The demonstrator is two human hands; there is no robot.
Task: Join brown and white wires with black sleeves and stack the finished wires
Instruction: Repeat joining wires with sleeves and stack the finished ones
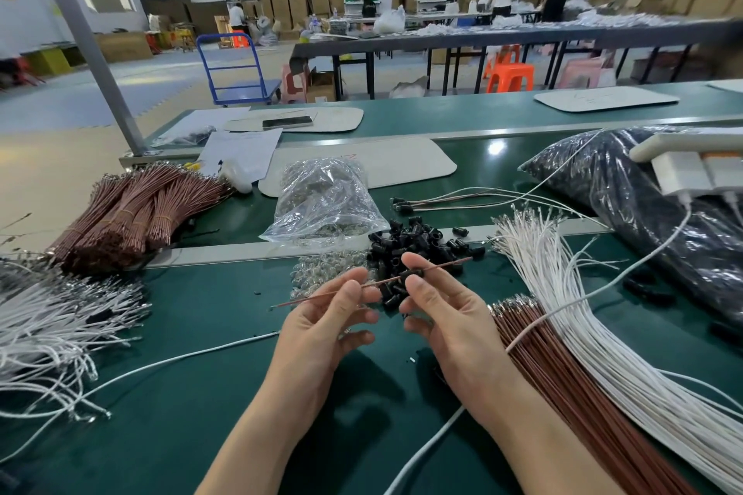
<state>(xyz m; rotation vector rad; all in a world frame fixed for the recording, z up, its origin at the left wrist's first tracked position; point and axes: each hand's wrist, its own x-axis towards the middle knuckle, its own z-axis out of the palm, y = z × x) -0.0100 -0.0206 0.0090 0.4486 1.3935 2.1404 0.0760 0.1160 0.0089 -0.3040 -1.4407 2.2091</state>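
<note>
Above the green table (201, 394), in the middle of the view, the left hand (325, 317) is pinching a brown wire (317, 298) between thumb and forefinger; the right hand (446, 313) is gripping a black sleeve (414, 274) that is sitting around this same wire, near the middle of its length. The step in hand is, I judge, the sliding of the sleeve along the brown wire; how the wire's far end is finished is too small to tell. The next move is calling for one wire from the white wires (595, 334) on the right, then a clean meeting of both ends inside the sleeve; a few finished wires (450, 202) are lying beyond the pile of black sleeves (418, 237).
</note>
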